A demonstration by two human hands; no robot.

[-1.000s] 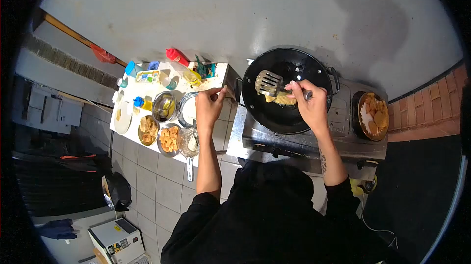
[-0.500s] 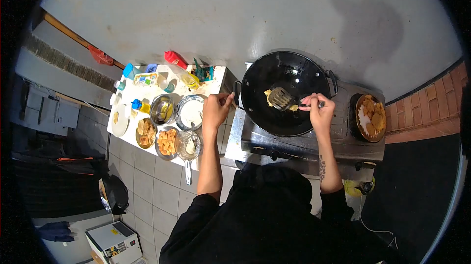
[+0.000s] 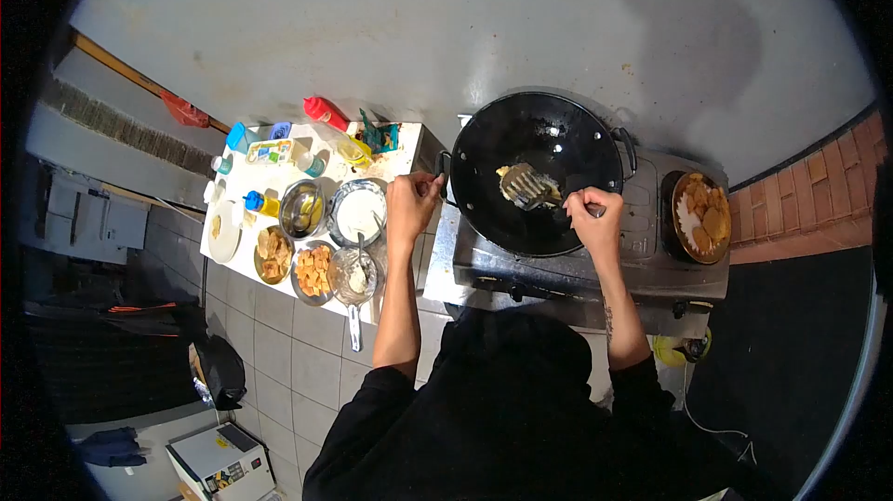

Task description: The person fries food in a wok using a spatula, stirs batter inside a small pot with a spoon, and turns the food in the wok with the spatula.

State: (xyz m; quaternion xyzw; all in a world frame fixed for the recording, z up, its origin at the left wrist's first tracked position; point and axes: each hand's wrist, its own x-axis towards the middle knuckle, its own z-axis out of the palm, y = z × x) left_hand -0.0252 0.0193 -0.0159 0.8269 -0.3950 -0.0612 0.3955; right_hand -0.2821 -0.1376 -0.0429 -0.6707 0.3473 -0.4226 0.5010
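Here, your right hand (image 3: 596,217) clamps the spatula (image 3: 530,188); whether your left hand's (image 3: 410,208) fingers grip the wok (image 3: 502,133) is unclear.

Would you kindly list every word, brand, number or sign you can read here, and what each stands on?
None can be read with certainty; these bear print or marks:
Rectangular tub: printed lid, too small to read.
Teal packet: print too blurred.
Yellow-labelled bottle: lettering not legible.
White appliance: stickers, too small to read.
Right forearm: dark marks, too small to tell if they are letters.
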